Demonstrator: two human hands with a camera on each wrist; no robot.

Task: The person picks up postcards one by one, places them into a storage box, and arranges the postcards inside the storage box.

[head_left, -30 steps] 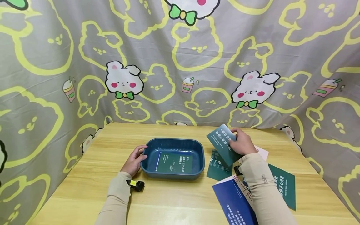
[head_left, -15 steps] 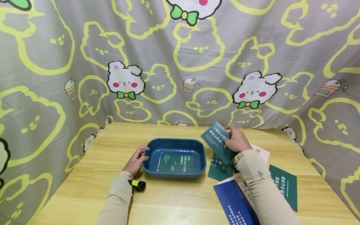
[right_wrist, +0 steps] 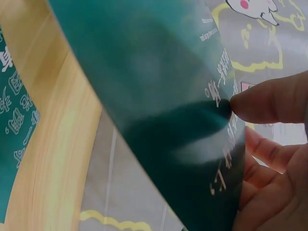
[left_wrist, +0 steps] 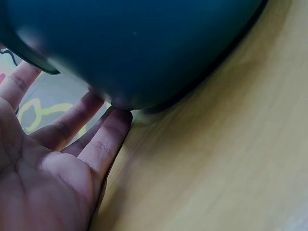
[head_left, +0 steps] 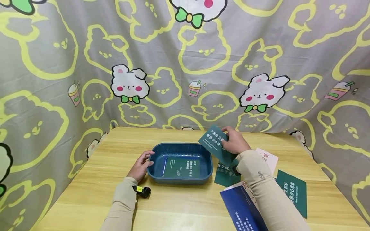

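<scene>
A dark blue plastic tray [head_left: 156,150] sits mid-table with one green card [head_left: 180,168] lying flat inside. My left hand [head_left: 140,166] rests against the tray's left wall [left_wrist: 144,53], fingers [left_wrist: 108,139] straight along its underside. My right hand [head_left: 234,141] pinches a dark green card [head_left: 212,141] with white lettering, held tilted in the air just above the tray's right rim. In the right wrist view the thumb [right_wrist: 269,103] presses on that green card [right_wrist: 159,106].
More cards lie on the wooden table [head_left: 185,205] to the right: a green card [head_left: 225,171] under my wrist, a white card [head_left: 267,157], another green card [head_left: 293,192], a blue card [head_left: 241,210] near the front. Patterned cloth [head_left: 185,64] walls surround the table.
My right hand has carried the green card leftward, from beside the tray toward its right rim. The left hand has stayed on the tray.
</scene>
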